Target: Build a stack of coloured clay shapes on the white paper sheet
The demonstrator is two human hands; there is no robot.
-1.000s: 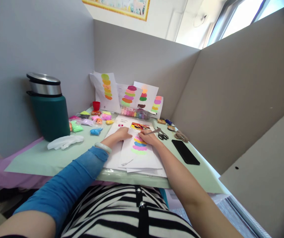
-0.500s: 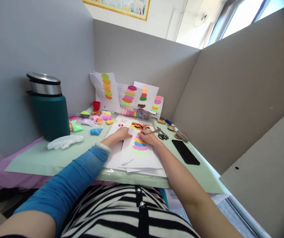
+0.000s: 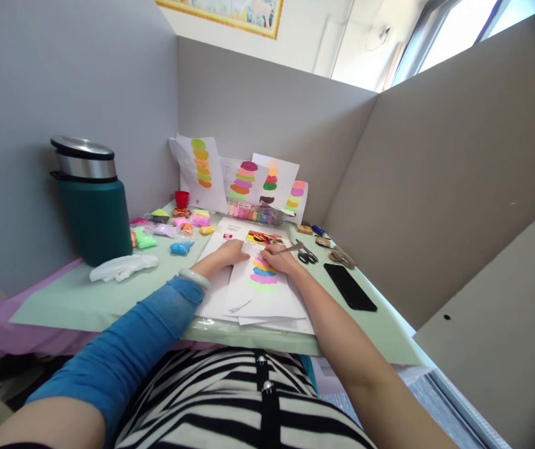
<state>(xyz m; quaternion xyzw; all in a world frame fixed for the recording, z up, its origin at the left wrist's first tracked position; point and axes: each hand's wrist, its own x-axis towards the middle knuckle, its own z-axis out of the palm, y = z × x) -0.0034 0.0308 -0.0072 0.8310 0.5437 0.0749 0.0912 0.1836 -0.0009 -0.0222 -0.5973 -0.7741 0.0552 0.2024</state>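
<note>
A white sheet with stacked pink, yellow, blue, purple and green bands lies on other papers at the middle of the table. My right hand is closed around a slim grey tool, over the top of the coloured bands. The tool's tip is hidden by the fingers. At the sheet's upper left edge rests my left hand, its thumb on the paper; whether its fingers grip the edge is unclear. Beneath lies a printed white pad with a colourful picture.
A green bottle and white tissue stand left, near bagged clay and a red cup. Painted sheets lean at the back behind a marker pack. Scissors and a black phone lie right.
</note>
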